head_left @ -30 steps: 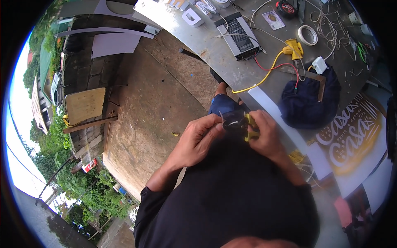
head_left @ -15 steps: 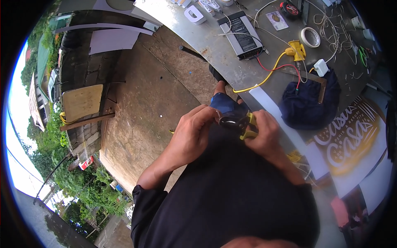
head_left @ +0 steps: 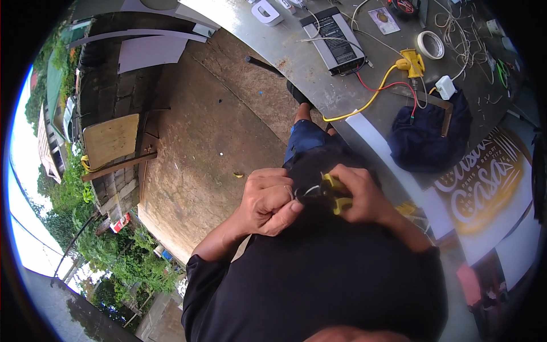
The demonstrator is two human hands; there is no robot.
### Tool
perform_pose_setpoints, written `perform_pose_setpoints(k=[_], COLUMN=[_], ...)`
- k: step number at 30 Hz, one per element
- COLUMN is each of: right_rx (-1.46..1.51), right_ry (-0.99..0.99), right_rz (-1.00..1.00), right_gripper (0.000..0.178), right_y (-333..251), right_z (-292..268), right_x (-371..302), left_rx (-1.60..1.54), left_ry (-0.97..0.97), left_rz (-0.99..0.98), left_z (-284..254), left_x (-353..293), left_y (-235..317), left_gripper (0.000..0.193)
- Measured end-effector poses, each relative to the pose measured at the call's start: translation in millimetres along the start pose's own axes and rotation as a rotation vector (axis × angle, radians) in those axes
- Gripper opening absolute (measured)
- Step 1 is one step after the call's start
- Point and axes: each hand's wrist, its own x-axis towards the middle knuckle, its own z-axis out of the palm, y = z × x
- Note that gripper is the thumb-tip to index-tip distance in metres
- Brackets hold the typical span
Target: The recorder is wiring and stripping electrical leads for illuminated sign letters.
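My right hand [head_left: 360, 194] is wrapped round the yellow handles [head_left: 342, 200] of what look like pliers, held just above my lap. Their dark jaws [head_left: 316, 194] point left, toward my other hand. My left hand [head_left: 270, 202] is closed, thumb and fingers pinched together at the tip of the jaws. Whatever lies in that pinch is too small and blurred to name. A pale curved line shows by the jaws; whether it is a wire or a shine, I cannot tell.
On the metal table [head_left: 285, 40] at right lie a silver power supply [head_left: 336, 45], a yellow extension socket [head_left: 411, 64], a tape roll [head_left: 430, 44], a white plug adapter [head_left: 445, 87], dark cloth [head_left: 424, 142] and tangled wires. A printed sign [head_left: 484, 188] leans nearby. A wooden-seated chair [head_left: 111, 141] stands left.
My left hand has turned, its knuckles and thumb now facing up, and lowered slightly. The pliers have moved a little downward with my right hand. My view has shifted slightly.
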Motion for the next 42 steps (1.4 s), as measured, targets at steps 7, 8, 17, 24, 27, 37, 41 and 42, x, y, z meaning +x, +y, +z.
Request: perform_pose_setpoints(k=[7, 8, 17, 24, 27, 37, 41, 42], right_rx=[0.161, 0.176, 0.164, 0.057, -0.071, -0.317, -0.359, -0.37], right_ry=[-0.201, -0.22, -0.168, -0.001, 0.021, -0.031, -0.045, -0.068], right_rz=[0.007, 0.019, 0.044, 0.196, 0.065, 0.108, 0.118, 0.115], right_gripper=[0.041, 0.042, 0.035, 0.029, 0.032, 0.028, 0.03, 0.032], right_y=[6, 7, 3, -21, -7, -19, -19, -20], right_z=[4, 6, 21, 14, 25, 24, 23, 21], right_x=[11, 12, 17, 13, 19, 19, 17, 18], left_rx=[0.011, 0.011, -0.026, -0.189, -0.32, 0.054, 0.078, 0.028], left_ry=[0.154, 0.186, 0.393, 0.765, 0.802, 0.247, 0.258, 0.341], left_rz=[0.083, 0.09, 0.029, -0.293, -0.224, -0.582, -0.619, -0.609], left_z=[2, 4, 9, 1, -20, -30, -27, -26], left_x=[-21, -24, -42, -108, -63, -10, -7, -9], left_y=[1, 0, -1, -9, -4, 18, 18, 16], left_gripper=[0.036, 0.036, 0.035, 0.046, 0.057, 0.06, 0.06, 0.057])
